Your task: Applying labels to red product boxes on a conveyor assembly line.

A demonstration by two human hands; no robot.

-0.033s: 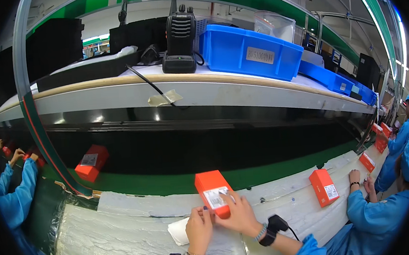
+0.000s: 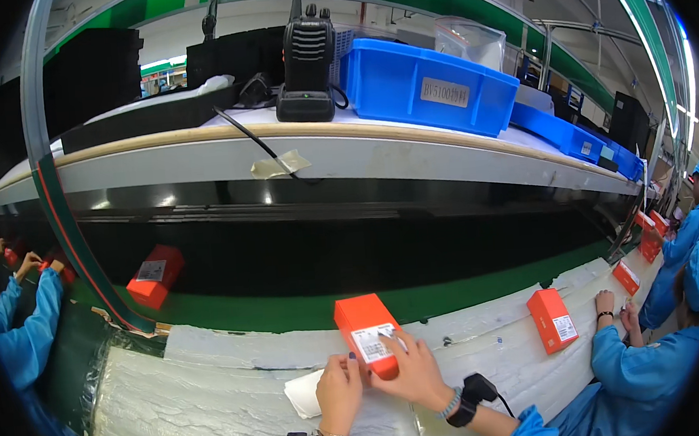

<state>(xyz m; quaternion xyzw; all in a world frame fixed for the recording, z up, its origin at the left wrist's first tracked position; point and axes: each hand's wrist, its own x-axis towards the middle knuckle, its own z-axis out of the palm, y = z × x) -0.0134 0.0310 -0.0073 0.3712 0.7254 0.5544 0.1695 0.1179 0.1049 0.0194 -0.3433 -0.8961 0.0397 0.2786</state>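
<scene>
In front of me an orange-red box (image 2: 362, 314) with a white printed label is tilted over the front of the bench. My right hand (image 2: 419, 379) grips its near end, fingers lying over the label and thumb at the lower side. Close to the box's lower left corner is my left hand (image 2: 339, 394), its fingertips pinched together. Whatever they hold, if anything, is too small to make out. A folded white cloth or paper (image 2: 303, 395) lies just left of that hand.
A plastic-covered bench (image 2: 192, 407) borders a dark green conveyor belt (image 2: 282, 304). Another orange box (image 2: 156, 276) rests on the belt at left; one more (image 2: 552, 320) stands right. Above, a shelf holds a walkie-talkie (image 2: 306, 67) and blue bin (image 2: 425, 83). Co-workers sit on both sides.
The box and my right hand have shifted very slightly downward. My grip looks the same, and my left hand stays nearly in place.
</scene>
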